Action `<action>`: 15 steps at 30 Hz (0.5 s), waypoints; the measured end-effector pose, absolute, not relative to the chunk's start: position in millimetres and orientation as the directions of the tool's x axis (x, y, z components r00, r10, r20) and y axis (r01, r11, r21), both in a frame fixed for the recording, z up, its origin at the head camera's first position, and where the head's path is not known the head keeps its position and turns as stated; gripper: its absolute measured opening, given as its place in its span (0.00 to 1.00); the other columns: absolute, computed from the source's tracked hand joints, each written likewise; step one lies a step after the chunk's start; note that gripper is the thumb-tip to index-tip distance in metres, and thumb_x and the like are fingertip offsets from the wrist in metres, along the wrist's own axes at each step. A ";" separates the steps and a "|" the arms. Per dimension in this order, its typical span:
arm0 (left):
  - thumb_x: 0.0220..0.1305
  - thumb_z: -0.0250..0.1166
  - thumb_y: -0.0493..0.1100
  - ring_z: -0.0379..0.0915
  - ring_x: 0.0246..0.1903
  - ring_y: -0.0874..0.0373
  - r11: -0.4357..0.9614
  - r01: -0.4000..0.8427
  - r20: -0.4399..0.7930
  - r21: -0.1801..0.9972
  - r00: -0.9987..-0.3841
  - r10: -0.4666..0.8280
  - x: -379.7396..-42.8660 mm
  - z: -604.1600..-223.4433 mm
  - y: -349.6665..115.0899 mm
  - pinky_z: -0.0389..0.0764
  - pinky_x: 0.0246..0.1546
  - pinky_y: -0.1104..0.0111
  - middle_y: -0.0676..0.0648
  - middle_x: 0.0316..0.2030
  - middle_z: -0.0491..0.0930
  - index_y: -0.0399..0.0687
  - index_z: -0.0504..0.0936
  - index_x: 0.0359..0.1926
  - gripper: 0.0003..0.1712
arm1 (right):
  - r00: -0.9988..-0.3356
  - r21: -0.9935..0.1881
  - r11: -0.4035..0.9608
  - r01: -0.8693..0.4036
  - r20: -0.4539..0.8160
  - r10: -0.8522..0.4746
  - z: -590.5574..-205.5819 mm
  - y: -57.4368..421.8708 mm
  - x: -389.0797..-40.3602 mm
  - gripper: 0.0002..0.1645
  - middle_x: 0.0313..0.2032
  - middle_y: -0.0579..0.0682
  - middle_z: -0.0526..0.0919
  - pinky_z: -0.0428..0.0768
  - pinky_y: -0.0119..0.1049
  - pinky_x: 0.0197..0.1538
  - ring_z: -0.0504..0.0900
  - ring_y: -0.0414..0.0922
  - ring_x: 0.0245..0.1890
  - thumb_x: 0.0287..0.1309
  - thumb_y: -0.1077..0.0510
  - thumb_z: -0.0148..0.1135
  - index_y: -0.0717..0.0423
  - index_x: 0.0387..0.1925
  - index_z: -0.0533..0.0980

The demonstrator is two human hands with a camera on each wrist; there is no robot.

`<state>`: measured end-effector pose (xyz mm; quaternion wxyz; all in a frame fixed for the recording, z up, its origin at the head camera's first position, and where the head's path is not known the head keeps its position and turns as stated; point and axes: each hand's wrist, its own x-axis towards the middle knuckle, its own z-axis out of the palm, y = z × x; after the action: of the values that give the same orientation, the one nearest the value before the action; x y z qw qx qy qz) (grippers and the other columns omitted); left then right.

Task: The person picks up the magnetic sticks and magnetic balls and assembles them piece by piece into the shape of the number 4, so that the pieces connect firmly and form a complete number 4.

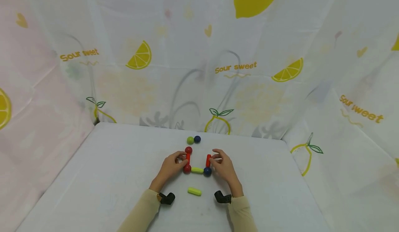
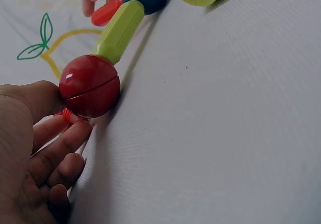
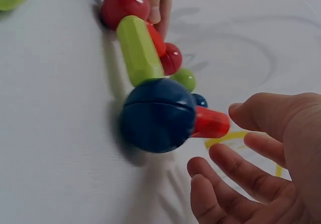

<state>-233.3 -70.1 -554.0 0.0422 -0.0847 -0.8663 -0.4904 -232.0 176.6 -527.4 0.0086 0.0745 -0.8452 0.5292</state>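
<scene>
My left hand (image 1: 171,164) holds a short red rod (image 1: 188,158), its thumb and fingers close about it. That rod runs between a far red ball (image 1: 188,150) and a near red ball (image 1: 187,169). A yellow-green rod (image 1: 197,170) joins the near red ball to a dark blue ball (image 1: 207,171). From the blue ball a second red rod (image 3: 211,122) sticks out away from the body. Beside this rod is my right hand (image 1: 223,165), thumb tip right at its free end and fingers spread loosely apart in the right wrist view.
A green ball (image 1: 190,140) and another dark blue ball (image 1: 197,139) sit side by side farther back. Nearer the body, a loose yellow-green rod (image 1: 194,191) lies between the wrists, with a metallic disc in its end. A lemon-print curtain (image 1: 174,97) borders the white table (image 1: 124,176).
</scene>
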 end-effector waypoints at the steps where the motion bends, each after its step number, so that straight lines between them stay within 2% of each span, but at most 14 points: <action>1: 0.62 0.68 0.42 0.66 0.25 0.60 0.502 0.181 0.151 0.845 -0.983 0.100 -233.1 -554.1 -70.2 0.66 0.27 0.69 0.51 0.36 0.83 0.46 0.82 0.53 0.18 | -0.987 -0.884 0.445 -0.144 0.099 -0.124 -524.8 176.8 -234.1 0.26 0.43 0.53 0.82 0.80 0.37 0.34 0.83 0.47 0.39 0.64 0.57 0.64 0.60 0.62 0.72; 9: 0.63 0.68 0.42 0.66 0.23 0.60 0.492 0.204 0.165 0.846 -0.979 0.122 -232.9 -558.5 -70.2 0.66 0.25 0.69 0.50 0.36 0.84 0.45 0.82 0.54 0.18 | -0.978 -0.846 0.508 -0.160 0.068 -0.195 -501.7 177.1 -253.9 0.28 0.46 0.56 0.81 0.79 0.48 0.46 0.82 0.53 0.45 0.63 0.56 0.65 0.60 0.62 0.71; 15: 0.63 0.68 0.42 0.66 0.24 0.60 0.488 0.200 0.160 0.849 -0.979 0.123 -233.5 -558.9 -70.7 0.67 0.27 0.69 0.51 0.37 0.84 0.48 0.82 0.54 0.18 | -0.964 -0.806 0.559 -0.195 0.051 -0.262 -490.8 173.9 -275.2 0.29 0.45 0.58 0.81 0.78 0.50 0.49 0.81 0.56 0.45 0.62 0.56 0.65 0.63 0.61 0.71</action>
<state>-233.5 -70.7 -558.9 0.0387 -0.0939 -0.8618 -0.4970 -275.2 173.9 -490.8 -0.0374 0.1296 -0.8821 0.4513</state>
